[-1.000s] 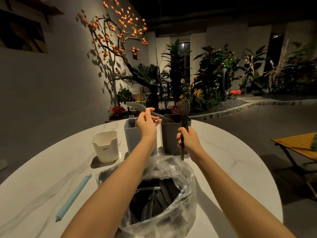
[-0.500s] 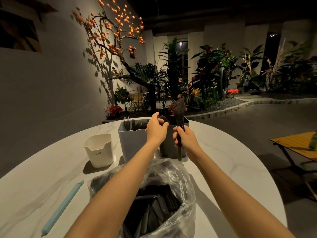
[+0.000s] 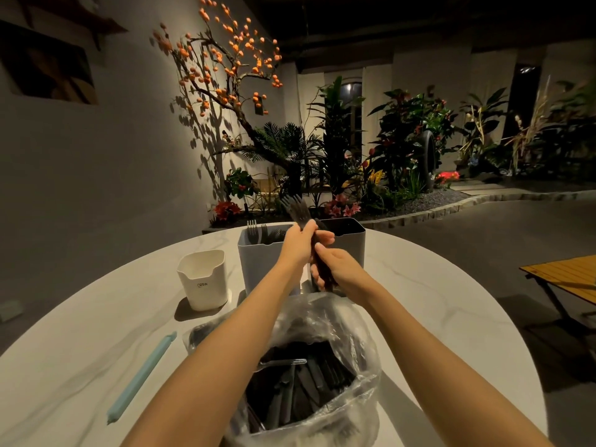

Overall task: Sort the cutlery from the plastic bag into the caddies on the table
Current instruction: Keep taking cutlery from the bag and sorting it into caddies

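Observation:
Both hands meet over the gap between two caddies. My left hand [image 3: 301, 243] grips the necks of a bunch of dark forks [image 3: 295, 209] whose tines stick up above it. My right hand [image 3: 335, 269] holds the lower handles of the same bunch. The light blue-grey caddy [image 3: 258, 262] on the left holds several forks. The dark grey caddy [image 3: 350, 237] stands to its right; its contents are hidden. A small white caddy [image 3: 203, 279] stands further left. The clear plastic bag [image 3: 322, 382] near me holds several dark pieces of cutlery.
A light blue bag clip [image 3: 142, 377] lies on the round white marble table [image 3: 435, 304], left of the bag. A wooden folding table [image 3: 567, 274] stands off to the right. Plants and a decorative tree fill the background beyond the table.
My left hand dropped the knife it held into a caddy and moved right onto the forks. The fork bunch shifted left, now held by both hands.

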The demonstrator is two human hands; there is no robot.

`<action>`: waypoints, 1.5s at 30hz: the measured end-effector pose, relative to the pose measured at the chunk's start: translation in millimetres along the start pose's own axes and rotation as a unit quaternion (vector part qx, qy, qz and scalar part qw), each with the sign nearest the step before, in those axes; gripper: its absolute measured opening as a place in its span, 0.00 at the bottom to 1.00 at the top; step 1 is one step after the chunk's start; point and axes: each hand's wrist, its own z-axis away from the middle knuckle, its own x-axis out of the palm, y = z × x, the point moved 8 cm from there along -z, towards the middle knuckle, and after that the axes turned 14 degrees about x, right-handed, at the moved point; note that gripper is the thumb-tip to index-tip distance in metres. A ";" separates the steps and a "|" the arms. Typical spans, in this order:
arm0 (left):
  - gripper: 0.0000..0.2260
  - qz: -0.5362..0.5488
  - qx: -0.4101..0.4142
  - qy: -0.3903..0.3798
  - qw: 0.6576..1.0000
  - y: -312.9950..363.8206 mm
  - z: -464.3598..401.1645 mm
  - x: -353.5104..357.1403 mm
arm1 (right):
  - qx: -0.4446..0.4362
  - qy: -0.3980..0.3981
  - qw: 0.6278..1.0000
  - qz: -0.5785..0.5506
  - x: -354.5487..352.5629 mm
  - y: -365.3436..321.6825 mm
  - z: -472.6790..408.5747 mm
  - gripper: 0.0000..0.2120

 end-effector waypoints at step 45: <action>0.04 -0.289 0.156 0.143 0.934 17.0 -12.8 -117.1 | 0.104 0.079 0.991 -0.041 24.6 19.0 -44.7 0.11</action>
